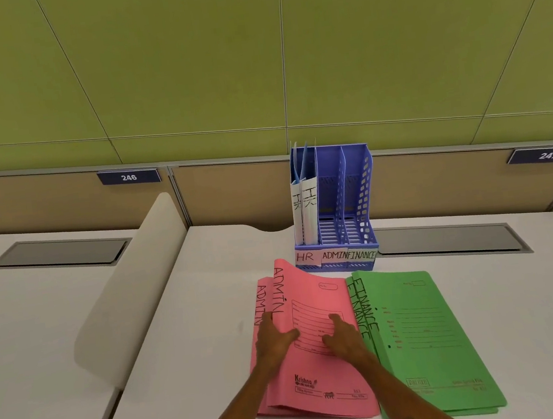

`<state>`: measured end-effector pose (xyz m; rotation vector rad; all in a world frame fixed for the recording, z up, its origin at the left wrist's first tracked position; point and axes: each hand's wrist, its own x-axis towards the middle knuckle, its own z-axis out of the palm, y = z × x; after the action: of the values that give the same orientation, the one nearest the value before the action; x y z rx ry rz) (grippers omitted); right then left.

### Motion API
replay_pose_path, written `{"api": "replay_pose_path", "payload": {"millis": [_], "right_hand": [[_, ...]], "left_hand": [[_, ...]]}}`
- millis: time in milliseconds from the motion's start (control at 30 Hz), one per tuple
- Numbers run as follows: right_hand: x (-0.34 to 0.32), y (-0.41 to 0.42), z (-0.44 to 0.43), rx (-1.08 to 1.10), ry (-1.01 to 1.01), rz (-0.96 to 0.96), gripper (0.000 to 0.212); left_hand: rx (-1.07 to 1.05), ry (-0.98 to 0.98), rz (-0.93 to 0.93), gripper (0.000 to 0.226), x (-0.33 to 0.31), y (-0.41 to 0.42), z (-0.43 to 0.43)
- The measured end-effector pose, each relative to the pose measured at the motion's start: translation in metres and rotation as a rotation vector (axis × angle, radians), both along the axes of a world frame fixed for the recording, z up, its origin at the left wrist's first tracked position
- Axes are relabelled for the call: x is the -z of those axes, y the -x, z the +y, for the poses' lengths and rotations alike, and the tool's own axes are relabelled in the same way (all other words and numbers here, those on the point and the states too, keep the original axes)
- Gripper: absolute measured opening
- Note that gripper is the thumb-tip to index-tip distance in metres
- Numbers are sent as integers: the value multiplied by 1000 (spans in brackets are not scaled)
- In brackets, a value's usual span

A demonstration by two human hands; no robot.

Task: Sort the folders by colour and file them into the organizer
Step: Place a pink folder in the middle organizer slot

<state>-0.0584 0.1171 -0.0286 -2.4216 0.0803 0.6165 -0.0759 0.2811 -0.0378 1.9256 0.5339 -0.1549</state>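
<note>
On the top pink folder [314, 311] both my hands lay flat, and neither had a closed grip on anything: my left hand [274, 342] pressed near the spine edge with fingers spread, my right hand [343, 337] rested palm down on the printed form near the middle. Under that folder sat a second pink folder [262, 310], its edge showing to the left; both had ADMIN written along the spine in black marker. The top one's spine edge was lifted a little off the one beneath.

Just to the right, slightly overlapped by the pink pile, lay the green folders [426, 330] marked FINANCE, two of them as far as I could tell, stacked a bit askew. All of these rested on the pale tabletop [178, 324] just in front of the blue organizer [337, 209].

That organizer stood upright against the partition, with three slots labelled HR, ADMIN and FINANCE. The left slot held two white folders [305, 206] on end; the middle and right slots looked empty.

My worry was the loose stacking: lifting with flat, open hands could let the lower pink folder slide away, or drag the green pile's edge along. The folders looked thin and floppy, so one could buckle against a divider or slip into the wrong slot.
</note>
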Motion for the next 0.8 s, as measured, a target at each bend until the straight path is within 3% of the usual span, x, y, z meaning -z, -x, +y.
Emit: {"api": "replay_pose_path", "payload": {"millis": [367,533,700,800], "right_hand": [[-16,-1,4,48,24,8,59],[-44,-13,22,106,32,-121,62],[-83,-20,37,161,-102,-216,78],[-100,-22,38,138,-90,-232,77]], "left_hand": [[92,-39,-47,64,-15,5,-5],[137,-38,-127,52,-37,7,-13],[236,-177,-192,45,-65,8,-28],[266,-206,-198,45,-73,9,-33]]}}
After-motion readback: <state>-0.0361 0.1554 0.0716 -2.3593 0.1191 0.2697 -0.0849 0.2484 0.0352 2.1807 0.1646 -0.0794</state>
